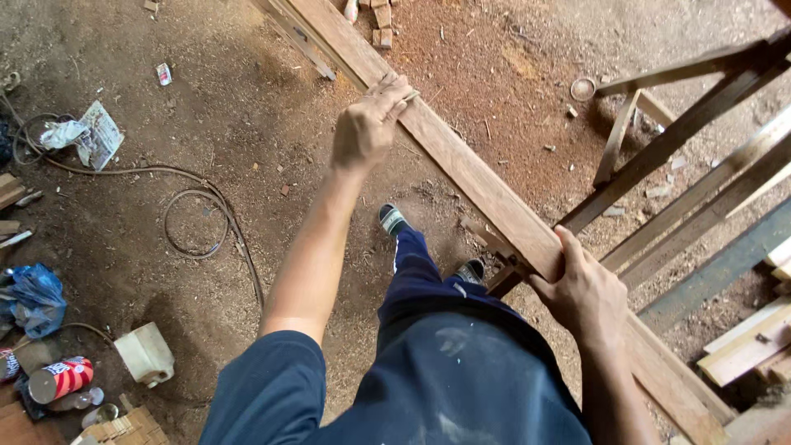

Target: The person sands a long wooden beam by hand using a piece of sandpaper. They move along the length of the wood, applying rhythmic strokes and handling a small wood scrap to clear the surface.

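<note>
We see bare dirt floor (247, 107) open at upper left; a hose (194, 198) crosses it, and a wooden frame (684, 132) blocks the right side.

The plank (470, 177) runs off the top edge at 12 o'clock and the bottom edge at 5 o'clock. The right hand (581, 288) covers part of it; the left hand (368, 124) hides its fingertips. The frame (700, 91) is cut off at 2 o'clock.
</note>
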